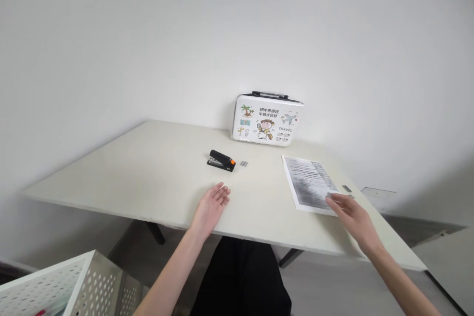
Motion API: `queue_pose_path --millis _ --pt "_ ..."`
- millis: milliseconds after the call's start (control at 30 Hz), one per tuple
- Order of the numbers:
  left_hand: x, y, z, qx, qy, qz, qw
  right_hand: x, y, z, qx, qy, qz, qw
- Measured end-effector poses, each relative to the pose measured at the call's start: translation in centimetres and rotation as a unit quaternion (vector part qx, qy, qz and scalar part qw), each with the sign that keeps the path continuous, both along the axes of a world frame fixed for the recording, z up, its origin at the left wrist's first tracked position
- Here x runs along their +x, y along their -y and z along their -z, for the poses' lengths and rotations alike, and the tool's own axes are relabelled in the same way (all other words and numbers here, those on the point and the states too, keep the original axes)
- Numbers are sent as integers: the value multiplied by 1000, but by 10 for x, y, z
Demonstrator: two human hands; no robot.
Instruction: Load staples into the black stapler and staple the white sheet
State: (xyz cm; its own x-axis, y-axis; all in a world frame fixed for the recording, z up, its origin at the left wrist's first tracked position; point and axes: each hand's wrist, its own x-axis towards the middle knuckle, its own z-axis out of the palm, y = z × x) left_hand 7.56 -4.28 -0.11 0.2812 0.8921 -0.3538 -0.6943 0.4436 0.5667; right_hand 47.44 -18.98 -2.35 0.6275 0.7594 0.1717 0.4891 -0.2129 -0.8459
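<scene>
My left hand (212,208) rests palm-side inward at the table's front edge, its fingers loosely curled and apart from the thumb, with nothing in it. Just beyond it lies a black stapler (221,161) with an orange patch on its right end. Small strips of staples (243,163) sit right beside the stapler. My right hand (351,215) is over the lower right corner of a printed sheet of paper (307,185). Its thumb and fingertips come together there; what they pinch, if anything, is too small to make out. Another dark staple strip (347,188) lies beyond this hand.
A white case (268,121) with cartoon prints and a black handle stands against the wall at the back of the pale table (122,173). A white perforated basket (83,281) is at the lower left, below the tabletop. A wall plate (378,192) is at the right.
</scene>
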Motion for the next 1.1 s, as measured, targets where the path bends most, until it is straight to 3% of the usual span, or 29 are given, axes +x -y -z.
queue_pose_path --millis 100,233,400,533,633,733,800,967,1100 --pt "0 -1 -1 -6 -1 6 1000 17 2 17 23 -15 58 998" --pt "1 -4 -3 5 -7 4 1000 27 -2 30 53 -33 81 995" --pt "2 -8 -4 33 -48 10 998 29 -5 30 98 -23 77 992" --pt "2 -11 -4 99 -126 66 985 39 -2 25 118 39 85 989" --pt "0 -19 -8 209 -214 140 944 59 -1 24 96 61 109 988" --pt "-4 -35 -16 306 -358 177 864 82 -1 30 78 71 141 984" --pt "-7 -46 -21 333 -430 173 822 97 1 36 64 80 159 982" --pt "-14 -59 -18 362 -451 121 806 125 3 53 22 119 162 979" --pt "-13 -58 -10 400 -496 123 761 139 -9 62 4 171 172 970"
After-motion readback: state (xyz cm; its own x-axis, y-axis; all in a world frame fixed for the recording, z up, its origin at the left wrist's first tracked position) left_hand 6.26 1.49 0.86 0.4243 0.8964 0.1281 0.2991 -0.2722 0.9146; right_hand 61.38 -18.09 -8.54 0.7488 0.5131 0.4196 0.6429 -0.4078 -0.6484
